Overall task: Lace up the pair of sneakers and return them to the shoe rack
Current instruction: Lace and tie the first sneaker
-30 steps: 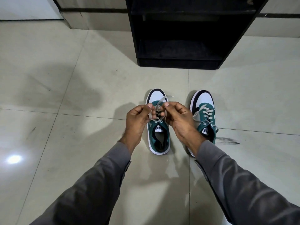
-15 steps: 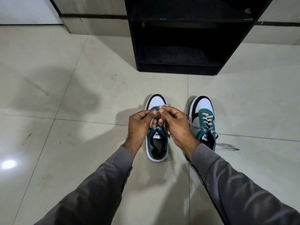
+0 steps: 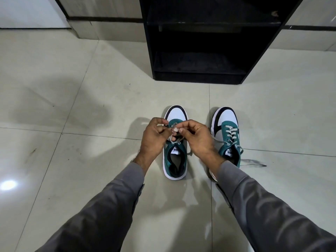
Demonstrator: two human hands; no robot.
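Two green, white and black sneakers stand side by side on the tiled floor, toes pointing away from me. Over the left sneaker (image 3: 175, 160), my left hand (image 3: 153, 138) and my right hand (image 3: 197, 138) both pinch its grey lace (image 3: 173, 132), bunched between the fingertips above the tongue. The right sneaker (image 3: 227, 135) is laced, with loose ends trailing at its sides; my right wrist covers its heel. The black shoe rack (image 3: 200, 42) stands open a short way beyond the toes, its shelves bare.
Glossy beige floor tiles (image 3: 72, 106) spread to the left and right of the shoes. A wall base with a dark stripe (image 3: 105, 19) runs behind the rack. My grey sleeves fill the lower part of the view.
My hands have shifted slightly and pulled the lace into a tighter bunch between the fingertips; the wider loop seen a second ago is gone. The sneakers have not moved.
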